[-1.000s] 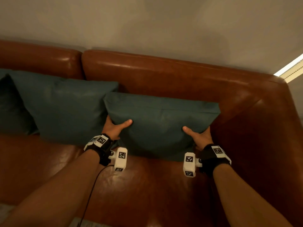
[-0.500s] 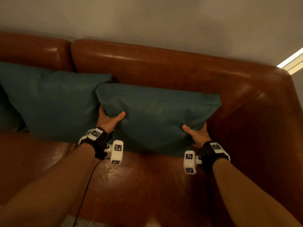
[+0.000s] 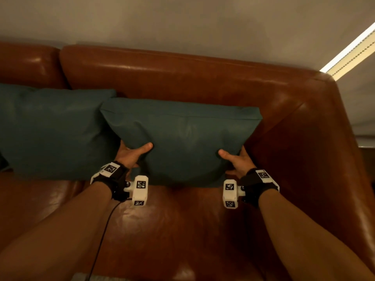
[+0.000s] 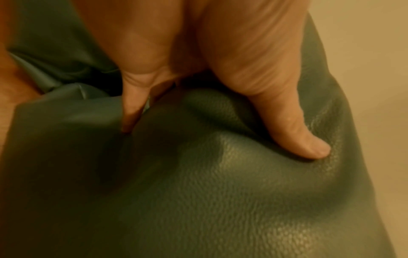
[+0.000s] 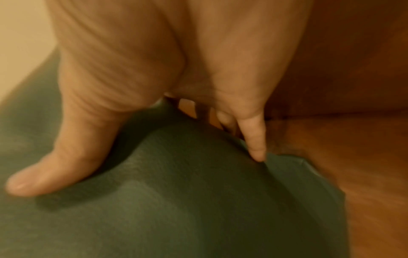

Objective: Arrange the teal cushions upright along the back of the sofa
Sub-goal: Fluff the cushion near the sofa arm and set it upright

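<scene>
hands gripped the right-hand teal cushion (image 3: 182,138) from both sides. the left hand (image 3: 129,154) clasped its left edge, thumb pressed into the front face and the other fingers tucked behind; in the left wrist view the thumb (image 4: 293,125) dented the grained leather-like cover. the right hand (image 3: 237,161) held the right edge the same way, thumb on the front, fingers wrapped behind between the cushion and the sofa arm; the right wrist view was blurred, yet showed the thumb (image 5: 55,165) sunk into the cover. that cushion stood upright on the seat, leaning against the back of the brown leather sofa (image 3: 182,76), close to the right arm. its upper left corner overlapped the second teal cushion (image 3: 52,128), which stood upright just beside it against the backrest. both wrists wore black straps with white marker blocks (image 3: 140,189), and a thin black cable (image 3: 101,240) ran down from the left one. behind the sofa rose a pale wall (image 3: 182,23).
</scene>
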Demonstrator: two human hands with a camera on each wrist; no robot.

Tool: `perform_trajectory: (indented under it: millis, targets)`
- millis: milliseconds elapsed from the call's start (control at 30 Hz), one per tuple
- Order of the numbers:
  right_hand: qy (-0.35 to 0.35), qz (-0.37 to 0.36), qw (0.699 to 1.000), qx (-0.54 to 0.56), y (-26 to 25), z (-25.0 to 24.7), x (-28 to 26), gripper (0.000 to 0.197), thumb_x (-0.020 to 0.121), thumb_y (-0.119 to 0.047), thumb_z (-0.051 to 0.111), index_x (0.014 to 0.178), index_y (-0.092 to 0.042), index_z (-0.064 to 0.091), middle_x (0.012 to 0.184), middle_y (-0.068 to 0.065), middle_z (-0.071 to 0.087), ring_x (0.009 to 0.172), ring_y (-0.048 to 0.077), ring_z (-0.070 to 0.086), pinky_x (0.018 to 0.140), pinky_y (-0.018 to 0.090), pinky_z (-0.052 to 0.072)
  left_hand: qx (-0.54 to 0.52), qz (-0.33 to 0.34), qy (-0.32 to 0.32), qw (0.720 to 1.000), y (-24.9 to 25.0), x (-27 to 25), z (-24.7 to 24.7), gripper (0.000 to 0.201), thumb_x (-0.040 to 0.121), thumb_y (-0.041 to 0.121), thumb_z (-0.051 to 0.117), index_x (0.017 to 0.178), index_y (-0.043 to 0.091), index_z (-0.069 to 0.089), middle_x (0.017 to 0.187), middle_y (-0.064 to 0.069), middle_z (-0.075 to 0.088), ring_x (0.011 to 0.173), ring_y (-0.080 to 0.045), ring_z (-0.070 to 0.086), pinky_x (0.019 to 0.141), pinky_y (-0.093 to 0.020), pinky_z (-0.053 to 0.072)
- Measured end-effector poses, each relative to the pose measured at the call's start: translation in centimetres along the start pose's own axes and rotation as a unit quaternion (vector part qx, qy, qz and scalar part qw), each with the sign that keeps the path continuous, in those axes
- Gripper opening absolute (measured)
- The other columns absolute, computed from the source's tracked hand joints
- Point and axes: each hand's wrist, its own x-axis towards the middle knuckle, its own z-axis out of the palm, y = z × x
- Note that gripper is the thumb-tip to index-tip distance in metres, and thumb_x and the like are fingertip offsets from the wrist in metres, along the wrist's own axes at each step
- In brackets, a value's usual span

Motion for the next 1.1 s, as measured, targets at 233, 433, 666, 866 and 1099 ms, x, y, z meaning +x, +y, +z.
perform_trajectory:
  millis: [233,433,666,866,1099]
  targets:
    - [0.009,-0.038,0.999,0.013,-0.7,-1.6,-0.2,0.067,0.078,-0.011,0.075,0.135,-0.027,0.044,0.104,-0.013,0.062,0.095,0.014,0.06,0.083,0.047,0.048,-0.005,-0.01,-0.02,1.0,-0.5,-0.9,1.1,0.073,0.08,0.01,0.073,0.143,0.021,0.038,0.13,-0.001,0.056,0.118,-0.025,0.055,0.089,-0.049,0.048]
    - [0.047,-0.029,0.998,0.037,-0.8,-5.7,-0.1,0.072,0.078,-0.01,0.075,0.14,-0.027,0.044,0.107,-0.009,0.063,0.111,0.026,0.056,0.101,0.063,0.041,0.01,-0.003,-0.055,0.998,-1.1,-1.8,5.3,0.07,0.077,0.008,0.077,0.138,0.019,0.045,0.122,0.0,0.061,0.113,-0.023,0.059,0.09,-0.047,0.049]
    - [0.057,-0.041,0.997,0.037,-0.2,-5.6,-0.3,0.078,0.075,-0.015,0.078,0.141,-0.034,0.039,0.121,-0.006,0.058,0.118,0.027,0.052,0.104,0.061,0.039,0.03,0.001,-0.07,0.997,-1.1,-1.7,5.3,0.066,0.079,0.007,0.074,0.138,0.015,0.045,0.132,-0.004,0.059,0.115,-0.022,0.057,0.093,-0.045,0.049]
    - [0.073,-0.031,0.997,0.025,0.3,-5.8,-0.4,0.085,0.077,-0.017,0.077,0.147,-0.034,0.031,0.145,0.002,0.048,0.13,0.029,0.046,0.094,0.046,0.041,0.069,-0.003,-0.061,0.996,-2.2,-3.0,3.2,0.12,0.053,0.026,0.089,0.151,0.031,0.02,0.142,0.004,0.046,0.127,-0.021,0.047,0.094,-0.051,0.048]
    - [0.107,-0.038,0.993,0.012,1.1,-5.2,-0.6,0.107,0.06,-0.041,0.085,0.149,-0.038,0.025,0.148,0.001,0.046,0.13,0.024,0.047,0.107,0.05,0.041,0.101,-0.005,-0.068,0.993,-1.9,-2.5,3.0,0.127,0.035,0.044,0.087,0.147,0.037,0.028,0.14,0.011,0.05,0.125,-0.02,0.049,0.092,-0.052,0.05]
